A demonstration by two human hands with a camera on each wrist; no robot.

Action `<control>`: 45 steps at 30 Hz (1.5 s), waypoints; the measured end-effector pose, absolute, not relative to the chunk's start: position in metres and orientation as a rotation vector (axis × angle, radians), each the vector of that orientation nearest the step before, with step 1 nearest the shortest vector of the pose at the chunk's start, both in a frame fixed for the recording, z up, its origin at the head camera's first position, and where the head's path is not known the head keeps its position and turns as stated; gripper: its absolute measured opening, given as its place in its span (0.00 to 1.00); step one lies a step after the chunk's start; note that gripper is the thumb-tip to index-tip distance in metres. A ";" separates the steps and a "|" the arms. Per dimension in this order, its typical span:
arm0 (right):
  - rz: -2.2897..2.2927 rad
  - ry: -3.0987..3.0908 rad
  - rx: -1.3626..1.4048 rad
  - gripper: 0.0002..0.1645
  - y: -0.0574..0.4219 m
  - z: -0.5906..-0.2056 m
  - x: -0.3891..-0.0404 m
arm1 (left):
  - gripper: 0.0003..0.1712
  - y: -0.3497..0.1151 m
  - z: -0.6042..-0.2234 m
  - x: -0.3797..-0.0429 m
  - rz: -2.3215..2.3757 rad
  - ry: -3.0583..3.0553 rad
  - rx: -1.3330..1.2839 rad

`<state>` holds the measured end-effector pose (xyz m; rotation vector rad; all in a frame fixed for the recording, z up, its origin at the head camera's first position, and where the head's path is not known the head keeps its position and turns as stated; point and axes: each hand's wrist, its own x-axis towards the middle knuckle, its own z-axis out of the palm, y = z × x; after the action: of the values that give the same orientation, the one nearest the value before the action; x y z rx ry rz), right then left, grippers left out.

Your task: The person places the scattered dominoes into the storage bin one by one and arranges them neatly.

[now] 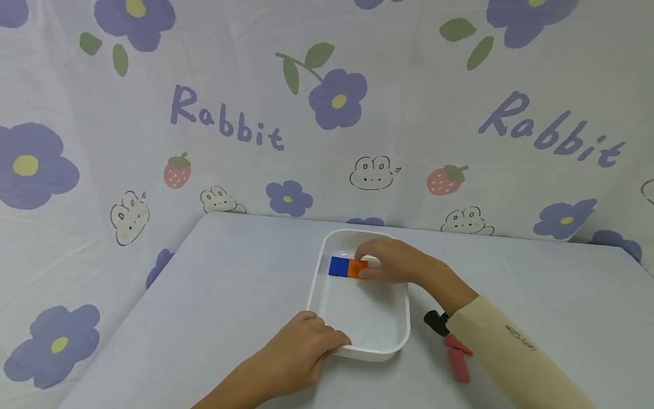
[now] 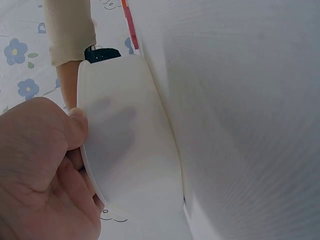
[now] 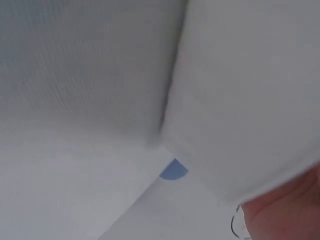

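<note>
Pinching right hand [image 1: 393, 262]: curled at thumb and fingertips about the orange end of a blue-and-orange strip [image 1: 347, 267].
Gripping left hand [image 1: 304, 349]: closed, only slightly parted, on the near left rim of a white tray [image 1: 368, 356].
Blue-and-orange strip: short, flat-faced and straight-edged; deep, even blue on the squarish half left of the right fingertips, bright orange on the half partly hidden by them; divided by a crisp line; whether one piece or two, cannot tell.
Place of strip: within the tray's far part, beyond the left hand; whether touching the tray floor, cannot tell.
White tray: glossy, round-cornered, between both hands; faintly shadowed through its wall in the left wrist view.
Beige sleeve [image 1: 516, 346]: around the right forearm, partly covering a black-and-red tool [image 1: 458, 363] nearer than the right hand.
White tabletop [image 1: 245, 272]: spread beneath both hands.
Backdrop [image 1: 403, 102]: beyond both hands, printed with purple flowers, strawberries, rabbits and "Rabbit".
</note>
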<state>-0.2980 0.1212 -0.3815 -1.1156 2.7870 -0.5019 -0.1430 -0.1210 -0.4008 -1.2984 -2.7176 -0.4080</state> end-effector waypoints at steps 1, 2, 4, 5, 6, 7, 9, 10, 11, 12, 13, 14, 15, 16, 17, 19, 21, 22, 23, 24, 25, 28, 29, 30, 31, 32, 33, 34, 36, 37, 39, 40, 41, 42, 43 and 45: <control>-0.509 2.790 -1.098 0.16 0.124 -0.379 -0.296 | 0.12 -0.121 -0.401 -0.143 -0.405 -2.713 -1.299; -0.515 2.796 -1.079 0.16 0.128 -0.376 -0.293 | 0.12 -0.121 -0.401 -0.143 -0.407 -2.712 -1.299; -0.521 2.812 -1.062 0.17 0.136 -0.370 -0.288 | 0.12 -0.120 -0.401 -0.143 -0.407 -2.717 -1.300; -0.522 2.823 -1.055 0.18 0.141 -0.367 -0.285 | 0.12 -0.120 -0.401 -0.143 -0.413 -2.728 -1.298; -0.520 2.834 -1.051 0.18 0.145 -0.364 -0.282 | 0.12 -0.120 -0.401 -0.143 -0.413 -2.737 -1.297; -0.519 2.848 -1.044 0.19 0.150 -0.362 -0.279 | 0.12 -0.119 -0.401 -0.143 -0.412 -2.746 -1.295; -0.511 2.878 -1.042 0.19 0.158 -0.357 -0.273 | 0.12 -0.119 -0.400 -0.143 -0.411 -2.770 -1.288; -0.507 2.892 -1.046 0.19 0.162 -0.356 -0.271 | 0.12 -0.119 -0.399 -0.143 -0.413 -2.778 -1.284; -0.503 2.905 -1.049 0.19 0.166 -0.354 -0.269 | 0.13 -0.119 -0.399 -0.143 -0.414 -2.785 -1.279; -0.500 2.914 -1.057 0.19 0.169 -0.353 -0.266 | 0.13 -0.119 -0.399 -0.143 -0.412 -2.785 -1.275; -0.498 2.922 -1.062 0.19 0.172 -0.351 -0.263 | 0.13 -0.119 -0.400 -0.143 -0.409 -2.782 -1.273; -0.494 2.926 -1.069 0.19 0.175 -0.350 -0.261 | 0.13 -0.119 -0.400 -0.143 -0.411 -2.779 -1.271; -0.491 2.927 -1.071 0.19 0.178 -0.349 -0.258 | 0.13 -0.120 -0.400 -0.143 -0.414 -2.775 -1.269; -0.485 2.929 -1.073 0.19 0.180 -0.348 -0.255 | 0.12 -0.120 -0.401 -0.143 -0.413 -2.768 -1.268; -0.477 2.929 -1.077 0.20 0.183 -0.347 -0.252 | 0.12 -0.120 -0.401 -0.143 -0.412 -2.761 -1.269; -0.463 2.927 -1.078 0.20 0.189 -0.346 -0.245 | 0.12 -0.121 -0.402 -0.142 -0.411 -2.746 -1.273; -0.451 2.930 -1.075 0.20 0.197 -0.346 -0.239 | 0.12 -0.120 -0.403 -0.142 -0.412 -2.736 -1.277; -0.447 2.932 -1.079 0.20 0.201 -0.346 -0.235 | 0.12 -0.120 -0.403 -0.142 -0.410 -2.731 -1.280; -0.442 2.935 -1.084 0.20 0.205 -0.346 -0.232 | 0.12 -0.120 -0.403 -0.142 -0.409 -2.727 -1.282; -0.436 2.943 -1.087 0.20 0.210 -0.346 -0.228 | 0.12 -0.120 -0.403 -0.142 -0.408 -2.725 -1.283; -0.428 2.951 -1.090 0.20 0.214 -0.347 -0.225 | 0.12 -0.120 -0.403 -0.142 -0.406 -2.725 -1.283; -0.401 2.964 -1.089 0.20 0.228 -0.348 -0.216 | 0.12 -0.120 -0.402 -0.142 -0.404 -2.727 -1.277; -0.390 2.967 -1.075 0.20 0.232 -0.348 -0.214 | 0.12 -0.120 -0.402 -0.142 -0.402 -2.726 -1.275; -0.381 2.970 -1.051 0.21 0.236 -0.349 -0.211 | 0.12 -0.121 -0.402 -0.142 -0.401 -2.726 -1.272; -0.374 2.968 -1.039 0.21 0.240 -0.349 -0.207 | 0.12 -0.121 -0.401 -0.142 -0.401 -2.727 -1.270; -0.366 2.967 -1.028 0.22 0.245 -0.350 -0.204 | 0.12 -0.121 -0.401 -0.142 -0.403 -2.729 -1.268; -0.360 2.964 -1.005 0.22 0.248 -0.350 -0.201 | 0.12 -0.121 -0.401 -0.142 -0.405 -2.731 -1.267; -0.358 2.959 -0.990 0.22 0.252 -0.350 -0.198 | 0.12 -0.121 -0.401 -0.141 -0.407 -2.732 -1.265; -0.347 2.953 -0.959 0.22 0.259 -0.352 -0.191 | 0.12 -0.121 -0.400 -0.141 -0.413 -2.736 -1.264; -0.342 2.949 -0.958 0.22 0.262 -0.353 -0.189 | 0.12 -0.121 -0.400 -0.141 -0.419 -2.739 -1.263; -0.331 2.940 -0.939 0.21 0.267 -0.356 -0.183 | 0.12 -0.121 -0.401 -0.141 -0.426 -2.735 -1.264; -0.325 2.940 -0.944 0.20 0.270 -0.358 -0.181 | 0.12 -0.121 -0.401 -0.141 -0.428 -2.733 -1.264; -0.313 2.942 -0.940 0.19 0.273 -0.361 -0.179 | 0.12 -0.121 -0.401 -0.141 -0.431 -2.730 -1.265; -0.305 2.942 -0.937 0.18 0.275 -0.363 -0.178 | 0.12 -0.121 -0.401 -0.141 -0.435 -2.728 -1.266; -0.299 2.940 -0.926 0.17 0.277 -0.365 -0.176 | 0.12 -0.121 -0.401 -0.141 -0.434 -2.722 -1.269; -0.285 2.935 -0.889 0.16 0.281 -0.368 -0.173 | 0.12 -0.120 -0.401 -0.141 -0.430 -2.717 -1.273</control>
<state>-0.1729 0.2811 -0.3680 -0.8889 2.9348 -0.2848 -0.1409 -0.1203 -0.4007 -1.2726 -2.7169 -0.4300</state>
